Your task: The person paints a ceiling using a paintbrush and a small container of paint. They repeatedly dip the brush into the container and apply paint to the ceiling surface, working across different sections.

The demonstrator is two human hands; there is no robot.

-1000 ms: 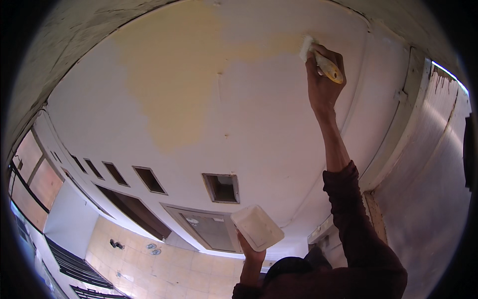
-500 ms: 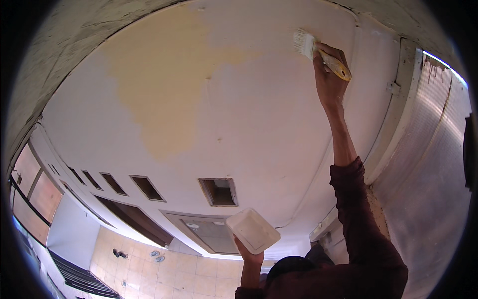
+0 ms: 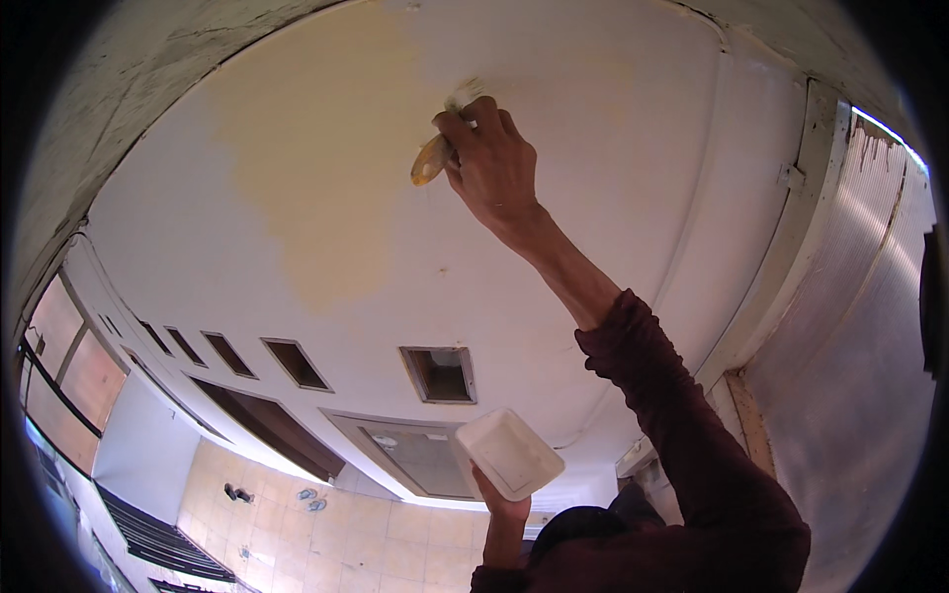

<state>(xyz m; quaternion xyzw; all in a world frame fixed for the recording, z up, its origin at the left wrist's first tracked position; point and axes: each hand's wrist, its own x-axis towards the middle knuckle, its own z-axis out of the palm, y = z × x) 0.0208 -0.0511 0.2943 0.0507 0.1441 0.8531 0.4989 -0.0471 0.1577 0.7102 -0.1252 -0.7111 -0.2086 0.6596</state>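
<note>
My right hand (image 3: 499,158) is closed round the handle of a paintbrush (image 3: 431,161), whose yellowish handle end points down and left. Its pale bristles lie against the upper wall (image 3: 554,247), partly covered by my fingers. A yellow patch (image 3: 326,148) on the white wall lies just left of the brush. Low in the view, my left hand (image 3: 504,497) grips a shallow white rectangular tray (image 3: 512,457) from beneath, held tilted in front of the wall. Traces inside the tray are too faint to make out.
Several small framed openings (image 3: 438,375) run along the lower wall above a door (image 3: 410,450). To the right are a pale post (image 3: 791,208) and translucent corrugated sheeting (image 3: 850,326). Far below, slippers (image 3: 312,499) lie on a tiled floor (image 3: 376,539). A grey ceiling (image 3: 129,109) borders the wall's top.
My right hand has swept the brush leftward across the wall to the yellow patch's edge, the handle swinging from lower right to lower left. The tray has shifted slightly right and up.
</note>
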